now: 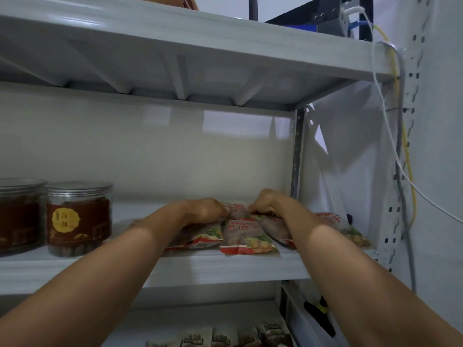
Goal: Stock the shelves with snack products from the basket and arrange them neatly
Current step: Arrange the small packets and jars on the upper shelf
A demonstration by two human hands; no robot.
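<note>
Worked on the middle shelf (225, 269), toward its right end. Pinched the rear packet (236, 209) from both sides: left grip (205, 211) curled onto its left edge, right grip (268, 205) curled onto its right edge. Fingertips mostly hidden, so judged as pinching rather than plainly seen. Found that packet lying flat directly between the two grips, about equally near to each, and partly overlapped by the front packet (246, 236) nearer the shelf lip. Read the front packet's long axis as running front to back, printed top toward the wall. Could not tell the rear packet's axis for certain. Noted a left packet (198, 239) under the left forearm and a right packet (350, 229) beyond the right wrist, both skewed and fanning outward. Judged the coming move as a squaring-up: setting the rear packet in line with the front one, then turning the skewed neighbours parallel. Noted two lidded jars (79, 219) standing well apart at the shelf's left. Could not see the basket.
</note>
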